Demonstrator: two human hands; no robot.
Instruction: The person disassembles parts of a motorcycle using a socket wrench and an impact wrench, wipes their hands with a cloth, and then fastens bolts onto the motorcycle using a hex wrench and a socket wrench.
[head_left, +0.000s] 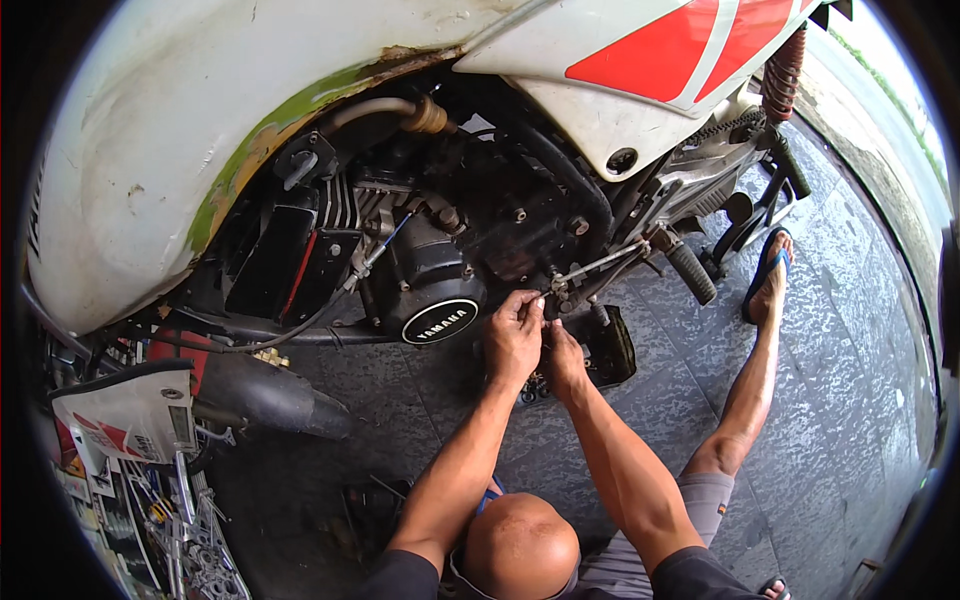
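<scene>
Both of my hands work at the lower side of a motorcycle engine point(490, 240), next to the black engine cover point(430, 270) with its oval badge. My left hand point(514, 338) is closed in a pinch, its fingertips against the dark parts near the shift linkage rod point(604, 262). Close beside it on the right, my right hand point(566, 357) is also closed, thumb and fingers pressed together. Whatever sits between the fingertips is too small and too hidden to name. Right of my hands, the rubber-covered footpeg point(690, 273) sticks out from the bike.
A black tray point(622, 350) with small parts lies on the tiled floor point(790, 420) beneath my hands. The white fuel tank point(150, 130) overhangs the engine. A cable point(240, 347) loops down at the left. Loose metal tools point(195, 530) lie lower left. My bare knee point(523, 545) rises between my forearms.
</scene>
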